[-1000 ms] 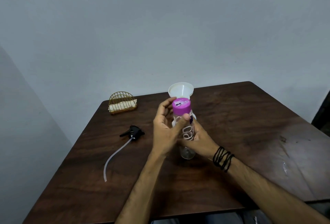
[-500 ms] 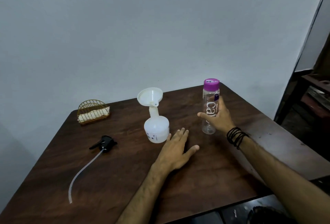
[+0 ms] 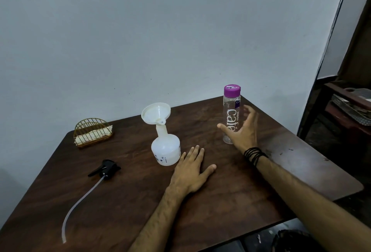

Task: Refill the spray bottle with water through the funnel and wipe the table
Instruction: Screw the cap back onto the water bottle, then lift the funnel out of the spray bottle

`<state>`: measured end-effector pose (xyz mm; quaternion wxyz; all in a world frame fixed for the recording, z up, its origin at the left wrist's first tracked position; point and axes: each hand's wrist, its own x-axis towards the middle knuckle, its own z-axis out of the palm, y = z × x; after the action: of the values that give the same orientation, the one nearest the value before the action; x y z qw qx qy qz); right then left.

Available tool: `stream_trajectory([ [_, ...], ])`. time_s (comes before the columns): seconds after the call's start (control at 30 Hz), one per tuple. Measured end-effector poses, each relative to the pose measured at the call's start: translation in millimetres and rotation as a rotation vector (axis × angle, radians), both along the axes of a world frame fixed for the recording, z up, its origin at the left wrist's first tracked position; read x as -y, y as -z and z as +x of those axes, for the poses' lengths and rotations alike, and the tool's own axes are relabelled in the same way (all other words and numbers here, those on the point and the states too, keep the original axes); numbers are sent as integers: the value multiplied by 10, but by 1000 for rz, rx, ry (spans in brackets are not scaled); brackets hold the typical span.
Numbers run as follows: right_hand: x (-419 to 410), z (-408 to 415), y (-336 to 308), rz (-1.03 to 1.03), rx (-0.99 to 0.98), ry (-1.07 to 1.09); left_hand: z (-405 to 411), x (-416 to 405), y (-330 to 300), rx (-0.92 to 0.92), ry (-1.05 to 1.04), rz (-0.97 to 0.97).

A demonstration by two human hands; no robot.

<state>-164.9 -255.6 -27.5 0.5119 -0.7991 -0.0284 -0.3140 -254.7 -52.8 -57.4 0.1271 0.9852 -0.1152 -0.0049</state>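
Fingers of the right hand have spread wide off the capped, purple-lidded clear bottle now standing on the dark wooden surface, suggesting pouring is finished, while the left hand stays flat.

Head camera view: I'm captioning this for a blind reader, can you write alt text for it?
A person's right hand is spread open beside an upright clear bottle with a purple cap on a dark wooden table. The left hand lies flat near a white spray bottle with a funnel in its neck; its black sprayer head lies apart.
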Motion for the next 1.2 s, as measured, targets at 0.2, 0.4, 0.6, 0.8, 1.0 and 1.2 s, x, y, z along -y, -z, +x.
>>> stream_trajectory([
  [0.2, -308, -347, -29, -148, 280, 97, -85, -81, -64, 112, -34, -166],
  [0.4, -755, -427, -84, -159, 210, -261, -306, -288, -248, 488, -131, -411],
  [0.6, -1195, -443, -350, -77, -41, -532, -350, -522, -349, 825, -476, -677],
  [0.8, -1547, -320, -598, 92, -249, -682, -131, -700, -368, 534, -593, -765],
  [1.0, -1729, -274, -689, 169, -281, -728, -8, -727, -196, 437, -419, -775],
  [1.2, -1676, -301, -853, 366, -188, -742, -29, -723, -182, 461, -405, -756],
])
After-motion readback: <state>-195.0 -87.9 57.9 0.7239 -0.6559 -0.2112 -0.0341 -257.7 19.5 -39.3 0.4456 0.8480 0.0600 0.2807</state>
